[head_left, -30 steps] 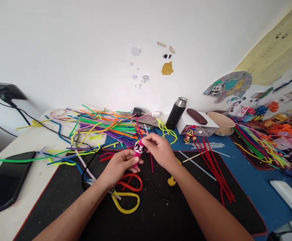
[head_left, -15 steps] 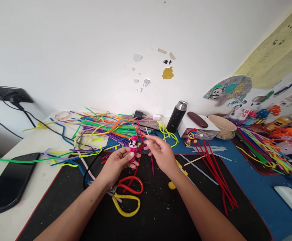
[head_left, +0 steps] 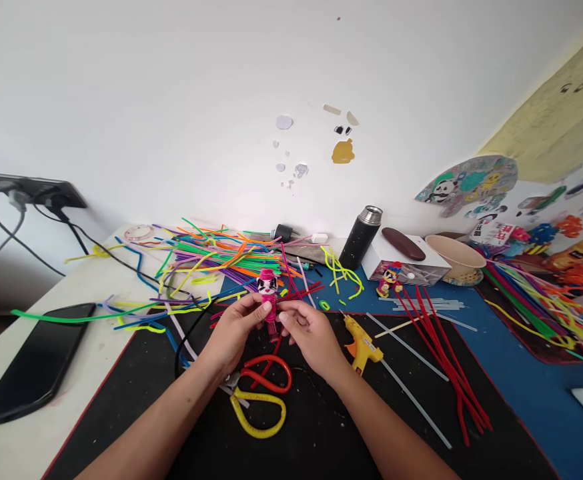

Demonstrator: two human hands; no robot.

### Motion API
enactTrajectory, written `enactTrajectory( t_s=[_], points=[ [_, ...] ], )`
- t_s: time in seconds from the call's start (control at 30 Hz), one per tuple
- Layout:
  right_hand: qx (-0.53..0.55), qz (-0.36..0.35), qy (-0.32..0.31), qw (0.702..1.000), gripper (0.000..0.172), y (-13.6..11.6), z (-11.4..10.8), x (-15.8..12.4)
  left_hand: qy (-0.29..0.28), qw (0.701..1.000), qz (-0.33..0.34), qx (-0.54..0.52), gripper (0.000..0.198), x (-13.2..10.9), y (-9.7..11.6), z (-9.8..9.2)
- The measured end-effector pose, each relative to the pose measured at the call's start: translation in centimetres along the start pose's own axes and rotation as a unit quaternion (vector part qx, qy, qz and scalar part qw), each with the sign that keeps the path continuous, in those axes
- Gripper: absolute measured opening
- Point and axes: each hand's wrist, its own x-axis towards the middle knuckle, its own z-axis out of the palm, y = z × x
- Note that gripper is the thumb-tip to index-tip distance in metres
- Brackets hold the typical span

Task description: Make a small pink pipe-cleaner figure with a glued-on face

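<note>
A small pink pipe-cleaner doll [head_left: 268, 285] with a pink hat and a black-and-white face stands upright above the black mat. My left hand [head_left: 230, 333] pinches its body from the left, thumb across the front. From the right, the curled fingertips of my right hand [head_left: 314, 337] press together at the doll's side, around its lower body. What exactly lies between those fingertips is partly hidden. Scissors [head_left: 257, 434] with one red and one yellow handle rest below my hands. A yellow glue gun [head_left: 364, 343] with a clear stick lies right of my right hand.
A heap of coloured pipe cleaners [head_left: 221, 253] lies along the wall. Red pipe cleaners [head_left: 451, 373] and a second small doll [head_left: 389, 280] are to the right. A black flask [head_left: 360, 241], white box [head_left: 434, 270] and bowl [head_left: 454, 253] stand behind. A black tablet-like slab [head_left: 36, 367] lies left.
My right hand has moved down and in toward the doll's lower body, its fingers now more curled. The left hand still holds the doll. The view has shifted slightly, showing the glue gun more fully.
</note>
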Motion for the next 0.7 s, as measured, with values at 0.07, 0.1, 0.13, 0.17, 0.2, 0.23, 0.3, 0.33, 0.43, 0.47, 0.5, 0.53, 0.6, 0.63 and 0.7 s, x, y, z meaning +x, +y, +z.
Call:
enactTrajectory(
  t_s=[0.07, 0.1, 0.13, 0.17, 0.2, 0.23, 0.3, 0.33, 0.43, 0.47, 0.5, 0.53, 0.6, 0.63, 0.7],
  points=[
    [0.01, 0.002, -0.019, 1.0, 0.034, -0.2, 0.4, 0.0, -0.004, 1.0, -0.004, 0.001, 0.04, 0.0, -0.2, 0.0],
    [0.014, 0.003, -0.03, 0.999, 0.033, -0.2, 0.5, 0.0, -0.008, 1.0, -0.009, -0.002, 0.04, 0.0, -0.2, 0.0],
    [0.017, 0.004, -0.038, 0.999, 0.033, -0.2, 0.7, -0.1, -0.013, 1.0, -0.015, -0.006, 0.04, 0.0, -0.3, 0.1],
    [0.022, 0.005, -0.045, 0.999, 0.032, -0.2, 0.9, -0.1, -0.017, 1.0, -0.019, -0.009, 0.04, -0.1, -0.3, 0.1],
    [0.027, 0.007, -0.048, 0.998, 0.031, -0.1, 1.0, -0.1, -0.022, 0.999, -0.023, -0.014, 0.04, -0.1, -0.2, 0.2],
    [0.033, 0.01, -0.05, 0.998, 0.03, 0.0, 1.1, -0.1, -0.029, 0.999, -0.026, -0.017, 0.04, -0.2, -0.2, 0.2],
    [0.046, 0.015, -0.049, 0.998, 0.029, 0.0, 1.2, 0.0, -0.04, 0.999, -0.029, -0.022, 0.04, -0.3, -0.1, 0.4],
    [0.05, 0.015, -0.048, 0.997, 0.028, 0.0, 1.2, 0.0, -0.044, 0.998, -0.031, -0.022, 0.04, -0.4, 0.0, 0.5],
    [0.051, 0.014, -0.041, 0.998, 0.026, -0.1, 1.1, 0.1, -0.047, 0.998, -0.036, -0.019, 0.041, -0.6, 0.1, 0.7],
    [0.048, 0.014, -0.037, 0.998, 0.026, -0.2, 1.0, 0.1, -0.047, 0.998, -0.036, -0.018, 0.042, -0.6, 0.1, 0.7],
    [0.045, 0.013, -0.035, 0.998, 0.026, -0.3, 1.0, 0.1, -0.047, 0.998, -0.035, -0.016, 0.041, -0.6, 0.1, 0.7],
    [0.042, 0.013, -0.033, 0.998, 0.026, -0.3, 1.0, 0.1, -0.045, 0.998, -0.032, -0.012, 0.041, -0.6, 0.1, 0.7],
    [0.036, 0.01, -0.033, 0.999, 0.025, -0.3, 1.2, 0.0, -0.036, 0.999, -0.022, -0.003, 0.041, -0.5, -0.1, 0.7],
    [0.031, 0.008, -0.035, 0.999, 0.024, -0.3, 1.3, 0.0, -0.031, 0.999, -0.018, 0.001, 0.041, -0.5, -0.2, 0.6],
    [0.018, 0.003, -0.036, 0.999, 0.021, -0.2, 1.5, -0.1, -0.027, 1.0, -0.016, 0.005, 0.041, -0.4, -0.3, 0.5]
  ],
)
